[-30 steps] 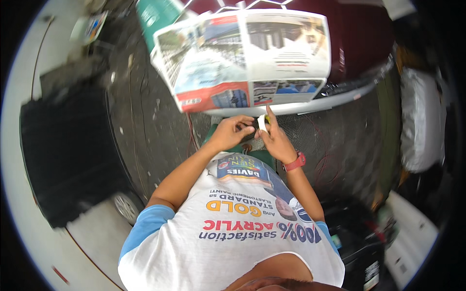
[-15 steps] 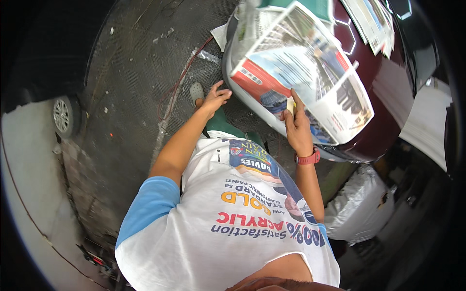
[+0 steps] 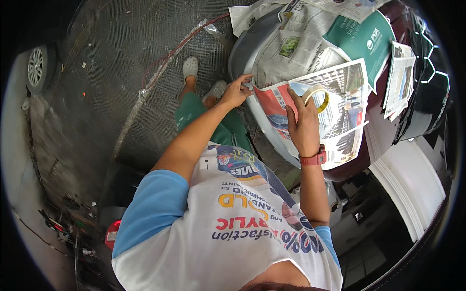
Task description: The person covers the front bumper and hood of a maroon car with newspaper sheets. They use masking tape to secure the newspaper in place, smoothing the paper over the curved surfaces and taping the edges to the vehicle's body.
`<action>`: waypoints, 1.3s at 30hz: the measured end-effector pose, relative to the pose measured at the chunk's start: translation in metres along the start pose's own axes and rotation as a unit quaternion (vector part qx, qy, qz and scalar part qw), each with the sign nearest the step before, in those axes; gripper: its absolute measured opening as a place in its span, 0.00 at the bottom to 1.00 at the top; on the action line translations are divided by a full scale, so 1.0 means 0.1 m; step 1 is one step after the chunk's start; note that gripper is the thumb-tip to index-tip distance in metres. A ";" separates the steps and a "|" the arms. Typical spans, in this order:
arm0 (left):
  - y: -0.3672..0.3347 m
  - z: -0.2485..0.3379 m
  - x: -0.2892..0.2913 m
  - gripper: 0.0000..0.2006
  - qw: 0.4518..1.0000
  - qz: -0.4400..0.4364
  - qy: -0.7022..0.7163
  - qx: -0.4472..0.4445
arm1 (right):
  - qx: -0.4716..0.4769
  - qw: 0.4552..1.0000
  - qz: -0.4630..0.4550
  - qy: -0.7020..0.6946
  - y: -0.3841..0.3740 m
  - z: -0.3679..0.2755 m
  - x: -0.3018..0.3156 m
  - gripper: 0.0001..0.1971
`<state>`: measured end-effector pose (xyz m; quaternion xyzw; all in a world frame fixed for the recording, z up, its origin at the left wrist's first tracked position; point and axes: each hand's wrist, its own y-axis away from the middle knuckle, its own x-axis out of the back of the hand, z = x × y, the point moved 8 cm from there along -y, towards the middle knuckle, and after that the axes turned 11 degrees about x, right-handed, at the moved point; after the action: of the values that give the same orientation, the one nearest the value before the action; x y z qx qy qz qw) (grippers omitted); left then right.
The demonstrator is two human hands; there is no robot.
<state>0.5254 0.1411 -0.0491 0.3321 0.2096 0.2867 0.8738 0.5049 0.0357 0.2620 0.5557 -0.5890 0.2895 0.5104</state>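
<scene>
A printed newspaper sheet (image 3: 340, 97) with a red band and building pictures lies over the rounded end of a dark red car. At its left corner, my left hand (image 3: 236, 93) has its fingertips closed on the paper's edge, by the grey bumper (image 3: 262, 119). My right hand (image 3: 306, 127) rests over the same sheet, its fingers around a roll of masking tape (image 3: 324, 103). The roll stands out beyond the knuckles, and the hand covers part of it. My index finger lies along the red band.
More newspaper (image 3: 296, 56) and a green printed page (image 3: 364, 39) cover the car farther up. A stack of folded papers (image 3: 400, 80) sits at the right on the red body (image 3: 383, 116). A red hose (image 3: 179, 48) crosses the dark floor. A car wheel (image 3: 40, 68) shows far left.
My left hand has moved from open air to the sheet's corner. The sheet has settled lower over the bumper, and the tape roll shows more clearly. The view has shifted.
</scene>
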 end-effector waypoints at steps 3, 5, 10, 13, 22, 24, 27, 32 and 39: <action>-0.06 0.05 -0.02 0.24 0.999 -0.015 -0.002 -0.040 | 0.061 0.995 -0.032 0.068 -0.18 0.03 -0.15 0.26; -0.10 0.03 -0.03 0.17 0.998 -0.007 0.011 -0.063 | 0.090 0.991 -0.041 0.094 -0.27 0.03 -0.22 0.23; -0.19 0.02 0.00 0.13 1.000 0.010 -0.004 -0.026 | 0.159 0.972 -0.069 0.160 -0.47 0.12 -0.43 0.16; -0.31 -0.07 -0.05 0.13 0.998 0.045 0.029 -0.034 | 0.173 0.960 -0.097 0.195 -0.58 0.15 -0.52 0.13; -0.68 -0.53 -0.35 0.17 0.947 0.109 0.295 0.066 | 0.287 0.904 -0.104 0.300 -0.69 0.25 -0.75 0.07; -0.73 -0.60 -0.45 0.22 0.918 0.116 0.369 0.094 | 0.290 0.901 -0.122 0.298 -0.72 0.21 -0.75 0.10; -0.51 -0.49 -0.42 0.25 0.913 0.178 0.332 0.156 | 0.318 0.916 -0.117 0.213 -0.74 0.15 -0.80 0.16; -0.69 -0.69 -0.57 0.20 0.883 0.144 0.409 0.180 | 0.306 0.903 -0.238 0.187 -0.77 0.05 -1.12 0.25; -0.64 -0.51 -0.65 0.14 0.825 0.097 0.540 0.135 | 0.326 0.851 -0.320 0.259 -0.83 0.29 -1.65 0.37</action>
<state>0.4715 0.0838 -0.1181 0.2578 0.6516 0.4723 0.5346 0.5532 0.0502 0.0821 0.7530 -0.0973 0.4190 0.4981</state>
